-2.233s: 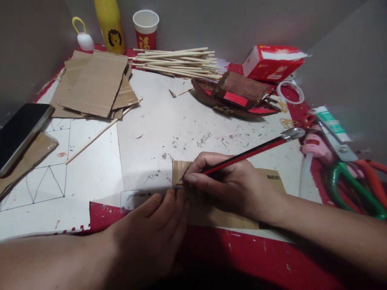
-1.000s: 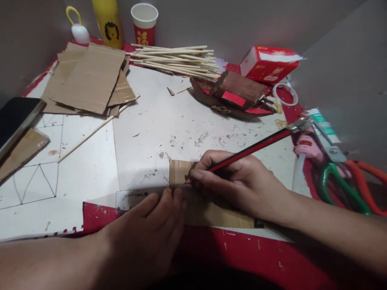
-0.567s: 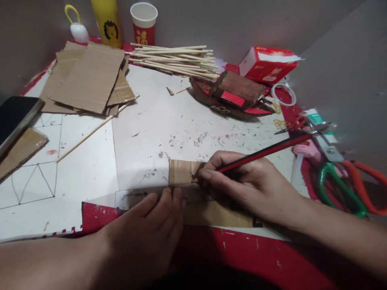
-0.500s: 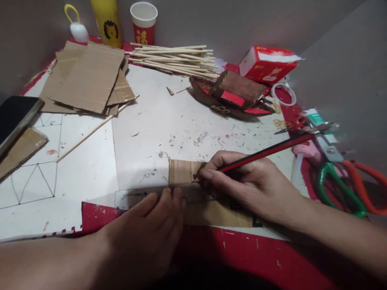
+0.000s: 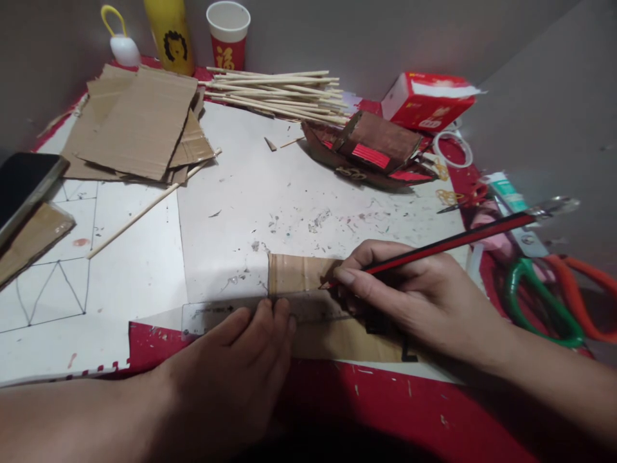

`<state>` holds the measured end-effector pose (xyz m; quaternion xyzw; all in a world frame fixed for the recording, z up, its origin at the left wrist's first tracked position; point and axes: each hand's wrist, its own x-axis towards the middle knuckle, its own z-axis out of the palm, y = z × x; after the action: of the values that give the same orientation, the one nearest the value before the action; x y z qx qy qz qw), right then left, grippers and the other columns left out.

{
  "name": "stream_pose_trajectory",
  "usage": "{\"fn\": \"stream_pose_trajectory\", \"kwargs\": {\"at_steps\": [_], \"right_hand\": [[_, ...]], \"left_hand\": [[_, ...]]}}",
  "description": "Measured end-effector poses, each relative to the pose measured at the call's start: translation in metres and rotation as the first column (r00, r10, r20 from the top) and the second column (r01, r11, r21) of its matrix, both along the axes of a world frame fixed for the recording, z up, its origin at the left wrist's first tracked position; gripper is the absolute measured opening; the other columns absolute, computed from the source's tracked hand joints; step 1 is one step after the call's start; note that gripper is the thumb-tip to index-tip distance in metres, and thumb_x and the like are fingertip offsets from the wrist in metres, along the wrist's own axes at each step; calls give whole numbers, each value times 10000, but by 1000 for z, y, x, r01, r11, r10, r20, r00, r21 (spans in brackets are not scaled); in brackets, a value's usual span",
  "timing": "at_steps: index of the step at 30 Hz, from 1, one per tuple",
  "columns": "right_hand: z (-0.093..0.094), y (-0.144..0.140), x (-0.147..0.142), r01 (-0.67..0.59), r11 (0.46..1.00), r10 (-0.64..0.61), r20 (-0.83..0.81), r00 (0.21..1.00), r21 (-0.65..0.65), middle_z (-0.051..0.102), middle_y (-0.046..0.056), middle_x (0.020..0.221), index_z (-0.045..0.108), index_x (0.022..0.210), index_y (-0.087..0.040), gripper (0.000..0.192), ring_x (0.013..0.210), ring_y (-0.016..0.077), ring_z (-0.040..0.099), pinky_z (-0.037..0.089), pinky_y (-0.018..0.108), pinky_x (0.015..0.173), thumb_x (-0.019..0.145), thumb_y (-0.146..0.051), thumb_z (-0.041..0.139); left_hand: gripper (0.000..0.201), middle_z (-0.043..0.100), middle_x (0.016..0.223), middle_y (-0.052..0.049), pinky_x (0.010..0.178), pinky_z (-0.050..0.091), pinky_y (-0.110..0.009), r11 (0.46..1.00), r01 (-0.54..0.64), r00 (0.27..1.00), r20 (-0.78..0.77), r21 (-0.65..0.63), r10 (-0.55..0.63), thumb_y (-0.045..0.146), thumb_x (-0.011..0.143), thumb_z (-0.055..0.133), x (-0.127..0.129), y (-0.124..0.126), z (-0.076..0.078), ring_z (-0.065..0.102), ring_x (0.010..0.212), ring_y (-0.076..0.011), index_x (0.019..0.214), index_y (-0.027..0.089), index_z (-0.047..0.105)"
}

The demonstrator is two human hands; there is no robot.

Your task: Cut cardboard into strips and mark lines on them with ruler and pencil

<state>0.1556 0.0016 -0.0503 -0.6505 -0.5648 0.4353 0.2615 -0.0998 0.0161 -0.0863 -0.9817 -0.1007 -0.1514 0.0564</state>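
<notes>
A red and black pencil (image 5: 448,243) is pinched in my right hand (image 5: 409,289), its tip touching a piece of brown cardboard (image 5: 299,273). Across that cardboard lies a clear ruler (image 5: 207,317); the pencil tip is at its upper edge. My left hand (image 5: 241,360) lies over the ruler, fingers stretched out and pressing it down on the cardboard. Part of the ruler is hidden under both hands. Below the ruler shows the lower part of the cardboard, with black print near its right end.
Cardboard sheets (image 5: 139,122), wooden sticks (image 5: 279,93) and a brown model boat (image 5: 376,151) lie farther back. Scissors (image 5: 544,308) with green and orange handles are at right. At left are a phone (image 5: 29,186) and a paper with drawn lines. A paper cup (image 5: 227,38) stands behind.
My right hand has slid a little to the right along the ruler's edge with the pencil. The left hand and ruler stay in place.
</notes>
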Motion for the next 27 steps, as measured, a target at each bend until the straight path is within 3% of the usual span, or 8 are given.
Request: {"fn": "stream_pose_trajectory", "kwargs": {"at_steps": [11,17,20,23,27], "right_hand": [[-2,-1,3,52,998,-51,-26,998,27,602,-3,542,633,752,-185,296,411,90,499,391,178,353,914,-433,642],[-6,-3,8,45,994,-39,-58,998,103,627,-6,545,663,739,-193,282,418,94,521,421,186,365,922,-408,659],[-4,-7,5,161,976,-139,-154,978,148,656,-5,584,674,737,-205,248,482,106,590,492,197,442,903,-387,702],[-1,-15,3,340,920,-283,-271,920,193,695,-13,664,706,819,-238,150,570,118,660,565,217,536,898,-365,721],[-3,-30,8,289,894,-254,-144,956,343,774,-10,809,745,984,-305,118,680,149,741,645,272,649,961,-348,638]], "left_hand": [[551,658,1338,-190,1015,412,-413,1000,-4,1000,-29,-13,3,447,1036,388,-1,0,1,600,1216,-318,1272,17,639],[574,649,1346,-199,1019,410,-417,1000,-9,1000,-25,-15,9,471,1031,397,-2,-1,-1,597,1221,-325,1280,7,627],[589,640,1354,-212,1027,404,-428,1000,-7,1000,-10,-23,7,478,1027,401,-2,-1,-5,589,1230,-340,1284,-6,617],[597,637,1353,-221,1035,395,-442,1000,1,1000,15,-30,0,474,1033,382,-3,-1,-8,581,1236,-352,1284,-18,610],[573,659,1327,-208,1023,403,-435,1000,2,1000,26,-9,-1,452,1044,368,-4,-1,-5,599,1210,-340,1268,-10,623]]}}
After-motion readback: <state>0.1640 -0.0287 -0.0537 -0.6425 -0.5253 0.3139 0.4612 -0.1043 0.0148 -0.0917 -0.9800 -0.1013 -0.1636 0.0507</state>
